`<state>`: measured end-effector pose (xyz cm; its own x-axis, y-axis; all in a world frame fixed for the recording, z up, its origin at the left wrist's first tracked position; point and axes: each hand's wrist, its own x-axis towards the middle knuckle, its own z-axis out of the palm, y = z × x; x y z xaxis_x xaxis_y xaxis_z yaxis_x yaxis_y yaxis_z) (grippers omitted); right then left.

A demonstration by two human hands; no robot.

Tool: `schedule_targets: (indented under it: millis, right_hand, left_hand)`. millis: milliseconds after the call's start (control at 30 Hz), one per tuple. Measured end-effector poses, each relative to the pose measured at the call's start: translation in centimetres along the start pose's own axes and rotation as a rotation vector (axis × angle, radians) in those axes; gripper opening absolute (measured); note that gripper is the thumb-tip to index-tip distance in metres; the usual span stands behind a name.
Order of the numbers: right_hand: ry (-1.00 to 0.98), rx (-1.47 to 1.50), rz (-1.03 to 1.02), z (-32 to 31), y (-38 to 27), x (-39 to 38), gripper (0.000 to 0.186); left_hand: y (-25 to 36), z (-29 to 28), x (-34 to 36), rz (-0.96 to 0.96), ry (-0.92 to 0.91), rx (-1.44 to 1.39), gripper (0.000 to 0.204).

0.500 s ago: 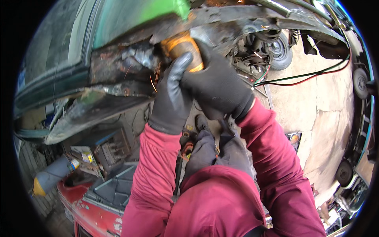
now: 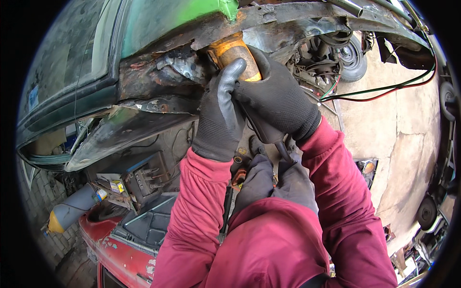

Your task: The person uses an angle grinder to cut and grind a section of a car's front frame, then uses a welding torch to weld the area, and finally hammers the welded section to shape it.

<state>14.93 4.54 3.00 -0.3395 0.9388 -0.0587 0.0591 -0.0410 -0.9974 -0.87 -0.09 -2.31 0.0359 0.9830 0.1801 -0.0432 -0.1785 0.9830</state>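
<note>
A worn orange-yellow angle grinder [image 2: 236, 54] points away from me against the rusty, cut-open edge of a green car body [image 2: 168, 21]. My left hand [image 2: 218, 113], in a black glove, is closed round its near side, the thumb lying along the body. My right hand [image 2: 283, 98], gloved alike, wraps round it from the right. Below the hands emerge the dark rear handle and cord. Its disc is hidden by the car body and the grinder's head. Left of the head lies a bare, crumpled patch of metal [image 2: 180, 67].
A loose sill panel [image 2: 120, 132] juts out at the left. Green and red hoses [image 2: 379, 94] cross to the right, near a wheel [image 2: 353, 60]. A grey gas cylinder [image 2: 74, 209] and a red car part [image 2: 115, 261] lie lower left.
Orange sparks flew beside the grinder before; none show now. The view has shifted, so the car and hands sit slightly further right. Both hands keep their grip.
</note>
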Motion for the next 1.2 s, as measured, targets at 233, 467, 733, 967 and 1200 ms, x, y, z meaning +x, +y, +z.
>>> schedule_targets:
  millis: [233, 467, 733, 967, 1200]
  right_hand:
    - [-0.021, 0.06, 0.081, -0.1, 0.3, -0.6, 0.07]
    - [-0.02, 0.116, 0.031, 0.2, 0.5, -1.0, 0.073]
    - [0.024, -0.004, 0.015, 1.0, 0.5, -0.9, 0.077]
    - [0.011, 0.088, -0.033, 0.6, 0.8, -1.3, 0.062]
    - [0.095, -0.183, 0.018, 1.0, 0.9, -1.2, 0.072]
  left_hand:
    - [0.8, 0.4, -0.8, -0.009, -0.032, 0.113, 0.046]
    - [1.8, 0.4, -0.9, -0.025, -0.008, 0.265, 0.038]
    - [1.6, 0.9, -0.2, -0.465, 0.205, -0.938, 0.038]
    - [1.7, 0.6, -1.1, 0.052, 0.019, 0.385, 0.039]
    - [3.1, 2.0, 0.4, -0.431, 0.254, -0.663, 0.05]
